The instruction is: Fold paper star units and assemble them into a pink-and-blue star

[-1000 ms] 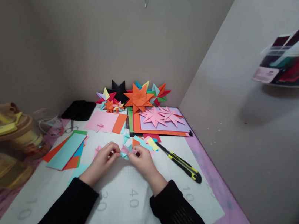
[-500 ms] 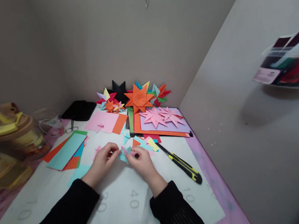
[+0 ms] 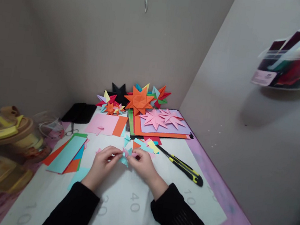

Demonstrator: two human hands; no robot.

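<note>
Both hands are pinched in at the centre of the clock, left hand (image 3: 104, 164) and right hand (image 3: 146, 166) gripping one piece by the fingertips. Under them spreads a white sheet (image 3: 118, 213). Coloured paper strips (image 3: 66, 154) fan out at 9 o'clock; a cutter (image 3: 184, 167) lies at 3, its narrow end beside the paper scraps (image 3: 152, 145) near 2. Whether its blade is out, I cannot tell. An orange star (image 3: 139, 101) stands at 12. Smallest, the pink-and-blue folded paper (image 3: 126, 155) sits between the fingertips: uneven pulling could tear it or loosen its folds, and too tight a pinch could crush its points.
</note>
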